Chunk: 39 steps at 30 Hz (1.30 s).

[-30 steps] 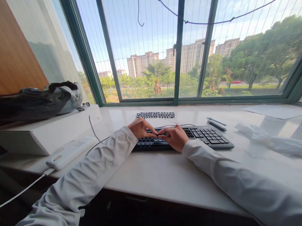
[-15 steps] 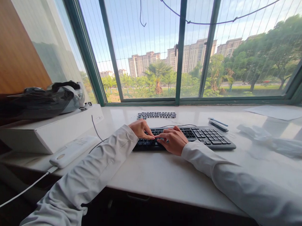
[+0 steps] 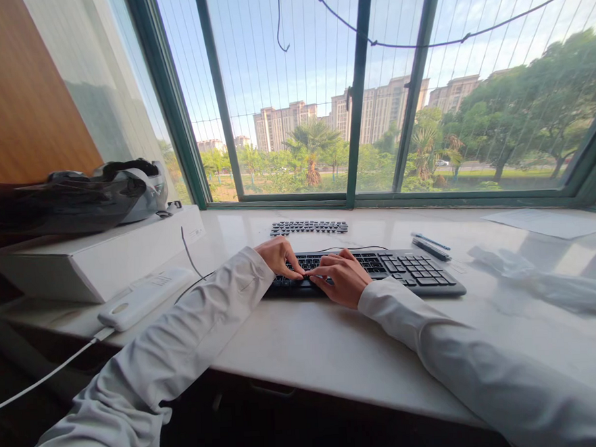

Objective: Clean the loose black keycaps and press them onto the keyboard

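A black keyboard [image 3: 423,274] lies on the white marble-like counter, its number pad toward the right. Over its left-middle part, my left hand [image 3: 281,256] is closed in a pinch, thumb and forefinger pointing down at the keys. My right hand [image 3: 344,277] comes in from the other side with fingers bent and tips drawn together, meeting the left fingertips. Something small and dark shows between the two hands, too small to name. Behind the keyboard, loose black keycaps [image 3: 309,227] lie in rows. My hands hide part of the keys.
A white box [image 3: 92,259] with a dark plastic bag [image 3: 74,200] on top stands at the left. Before it lies a white power strip [image 3: 146,299] with its cord. Pens [image 3: 431,247], clear plastic wrapping [image 3: 552,281] and paper [image 3: 545,223] lie right, below the window.
My left hand has shifted very slightly, its fingertips now a little lower at the keys. My right hand stays nearly where it was.
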Each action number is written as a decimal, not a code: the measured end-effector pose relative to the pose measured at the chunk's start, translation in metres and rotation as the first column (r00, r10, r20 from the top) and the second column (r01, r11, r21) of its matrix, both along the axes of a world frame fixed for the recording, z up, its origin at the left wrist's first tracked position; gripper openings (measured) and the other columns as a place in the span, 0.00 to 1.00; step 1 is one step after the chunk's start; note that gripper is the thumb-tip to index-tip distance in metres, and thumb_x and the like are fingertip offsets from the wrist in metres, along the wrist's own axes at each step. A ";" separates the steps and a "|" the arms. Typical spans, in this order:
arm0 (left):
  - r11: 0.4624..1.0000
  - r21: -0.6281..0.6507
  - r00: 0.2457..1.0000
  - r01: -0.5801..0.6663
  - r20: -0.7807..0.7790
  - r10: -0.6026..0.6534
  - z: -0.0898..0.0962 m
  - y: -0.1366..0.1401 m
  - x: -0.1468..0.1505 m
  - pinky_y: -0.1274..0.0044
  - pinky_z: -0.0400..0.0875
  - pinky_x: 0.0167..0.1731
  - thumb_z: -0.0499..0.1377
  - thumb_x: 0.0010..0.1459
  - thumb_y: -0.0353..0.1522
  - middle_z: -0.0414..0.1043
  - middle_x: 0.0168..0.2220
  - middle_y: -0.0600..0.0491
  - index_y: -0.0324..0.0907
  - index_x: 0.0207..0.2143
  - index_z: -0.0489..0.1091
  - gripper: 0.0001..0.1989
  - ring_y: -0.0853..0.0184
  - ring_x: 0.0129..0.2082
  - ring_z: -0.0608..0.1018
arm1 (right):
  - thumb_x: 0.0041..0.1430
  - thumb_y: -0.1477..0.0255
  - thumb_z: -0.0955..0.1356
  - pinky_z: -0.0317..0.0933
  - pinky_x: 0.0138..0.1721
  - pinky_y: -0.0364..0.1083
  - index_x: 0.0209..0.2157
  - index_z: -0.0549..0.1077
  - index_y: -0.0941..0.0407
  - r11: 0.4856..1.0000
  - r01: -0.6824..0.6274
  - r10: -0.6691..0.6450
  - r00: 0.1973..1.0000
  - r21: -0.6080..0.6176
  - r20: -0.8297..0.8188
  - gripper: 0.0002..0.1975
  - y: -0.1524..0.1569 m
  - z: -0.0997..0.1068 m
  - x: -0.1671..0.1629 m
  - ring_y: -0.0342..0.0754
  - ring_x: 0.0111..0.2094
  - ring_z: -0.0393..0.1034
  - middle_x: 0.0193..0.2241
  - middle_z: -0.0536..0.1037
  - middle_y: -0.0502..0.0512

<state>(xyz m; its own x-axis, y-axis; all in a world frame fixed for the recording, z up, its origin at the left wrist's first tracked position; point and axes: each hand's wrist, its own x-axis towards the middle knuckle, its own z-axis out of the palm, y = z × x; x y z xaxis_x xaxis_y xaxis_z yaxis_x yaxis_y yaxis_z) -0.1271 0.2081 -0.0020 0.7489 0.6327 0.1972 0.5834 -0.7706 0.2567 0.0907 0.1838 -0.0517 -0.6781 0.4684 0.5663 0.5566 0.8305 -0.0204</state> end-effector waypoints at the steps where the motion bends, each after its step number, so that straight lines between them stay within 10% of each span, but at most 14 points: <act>1: 1.000 0.007 1.000 -0.004 -0.009 0.004 0.000 0.000 0.000 0.81 0.46 0.16 0.62 0.47 0.41 0.67 0.12 0.55 0.36 0.33 0.79 0.17 0.80 0.14 0.54 | 0.62 0.65 0.62 0.45 0.39 0.47 0.42 0.76 0.49 1.000 -0.004 0.004 1.000 0.006 0.000 0.13 0.000 0.000 0.000 0.44 0.34 0.65 0.28 0.74 0.51; 14: 0.969 0.246 0.971 -0.040 -0.220 0.095 0.013 -0.026 0.011 0.78 0.49 0.19 0.58 0.45 0.37 0.68 0.13 0.54 0.50 0.28 0.79 0.09 0.76 0.12 0.55 | 0.62 0.67 0.60 0.43 0.39 0.48 0.40 0.76 0.48 0.997 -0.016 0.006 0.992 0.081 0.128 0.13 -0.007 0.010 0.001 0.43 0.33 0.63 0.27 0.73 0.51; 39: 0.933 0.347 0.941 -0.097 -0.273 0.199 0.014 -0.035 0.025 0.76 0.48 0.19 0.59 0.42 0.39 0.64 0.11 0.55 0.46 0.16 0.75 0.09 0.72 0.14 0.61 | 0.62 0.70 0.58 0.44 0.38 0.48 0.37 0.74 0.56 0.977 -0.123 0.069 0.955 0.172 0.287 0.15 -0.013 0.018 -0.003 0.45 0.31 0.62 0.27 0.72 0.54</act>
